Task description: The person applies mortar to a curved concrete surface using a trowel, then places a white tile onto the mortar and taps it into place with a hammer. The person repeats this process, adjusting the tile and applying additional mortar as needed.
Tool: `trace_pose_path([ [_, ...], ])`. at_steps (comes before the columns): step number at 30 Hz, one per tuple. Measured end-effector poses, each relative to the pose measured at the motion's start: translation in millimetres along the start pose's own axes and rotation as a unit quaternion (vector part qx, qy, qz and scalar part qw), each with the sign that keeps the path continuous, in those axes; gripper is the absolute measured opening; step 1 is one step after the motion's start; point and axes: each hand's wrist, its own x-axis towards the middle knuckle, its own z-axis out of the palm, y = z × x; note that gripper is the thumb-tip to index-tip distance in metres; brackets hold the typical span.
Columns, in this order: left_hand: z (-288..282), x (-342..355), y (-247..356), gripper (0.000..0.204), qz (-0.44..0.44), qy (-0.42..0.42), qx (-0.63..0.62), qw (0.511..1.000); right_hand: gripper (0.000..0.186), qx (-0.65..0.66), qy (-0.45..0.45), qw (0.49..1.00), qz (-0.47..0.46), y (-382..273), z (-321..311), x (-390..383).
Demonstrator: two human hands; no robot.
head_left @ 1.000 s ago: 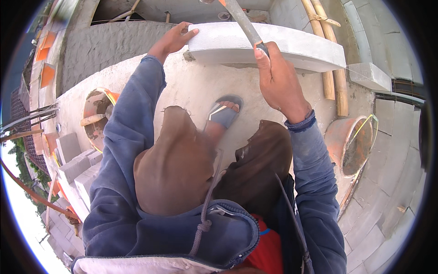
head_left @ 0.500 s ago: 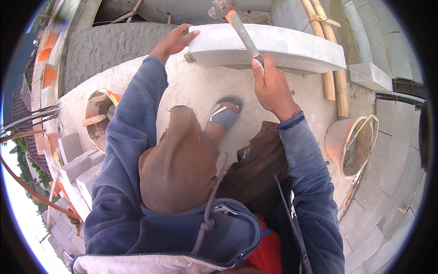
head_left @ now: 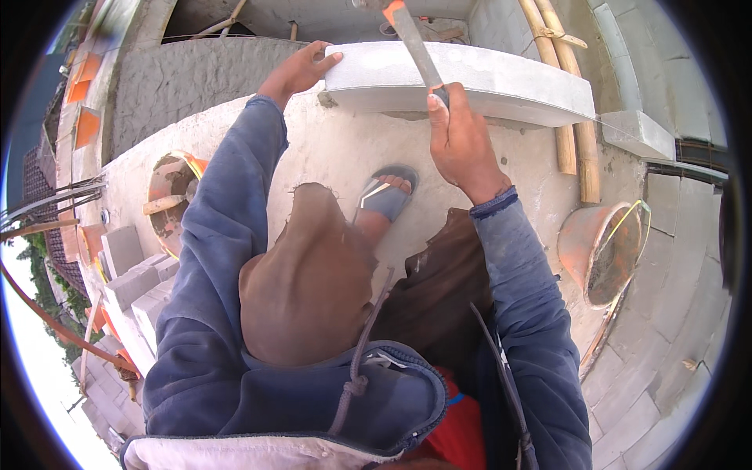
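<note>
My left hand (head_left: pixel 301 72) grips the left end of a long white block (head_left: pixel 509 82) lying across the edge in front of me, fingers over its top corner. My right hand (head_left: pixel 462 141) is closed round the grip of a hammer (head_left: pixel 419 48) with a grey and orange handle, held over the block. The hammer's head is partly cut off by the top of the view. The block's right part lies beside two upright-running bamboo poles (head_left: pixel 583 157). My sandalled foot (head_left: pixel 384 196) is on the concrete floor below the block.
A mortar-crusted bucket (head_left: pixel 168 211) stands at my left, another bucket (head_left: pixel 595 251) at my right. Stacked blocks (head_left: pixel 129 286) lie at the left, a smaller block (head_left: pixel 634 133) at the right. A rough grey rendered surface (head_left: pixel 196 86) lies beyond the left hand; thin rods (head_left: pixel 55 200) jut at the far left.
My right hand has moved a little left with the hammer. The hammer head dropped into fuller view half a second ago and is now higher, partly out of view. My left hand stays on the block.
</note>
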Motion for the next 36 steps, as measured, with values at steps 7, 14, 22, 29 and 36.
trace_pose_path([
  [7,-4.1,1.3,-10.0,0.079,0.005,0.007,-0.014,1.000,0.039,-0.071,-0.093,0.991,0.072,-1.0,-3.3,6.1],
  [14,-1.4,1.0,12.1,0.075,0.020,-0.002,0.010,1.000,0.042,-0.082,-0.082,0.990,0.085,32.6,13.2,-3.8],
  [22,-7.7,1.0,-7.9,0.076,0.004,0.006,-0.009,1.000,0.047,-0.119,-0.110,0.980,0.118,7.8,2.2,-1.1],
  [29,-2.5,1.0,-0.7,0.072,0.040,0.020,0.015,0.999,0.043,-0.128,-0.078,0.982,0.112,0.8,-34.1,-16.8],
  [36,-9.0,-16.0,22.6,0.057,0.059,0.048,0.041,0.996,0.042,-0.166,-0.078,0.972,0.150,-10.5,-102.7,-17.5],
])
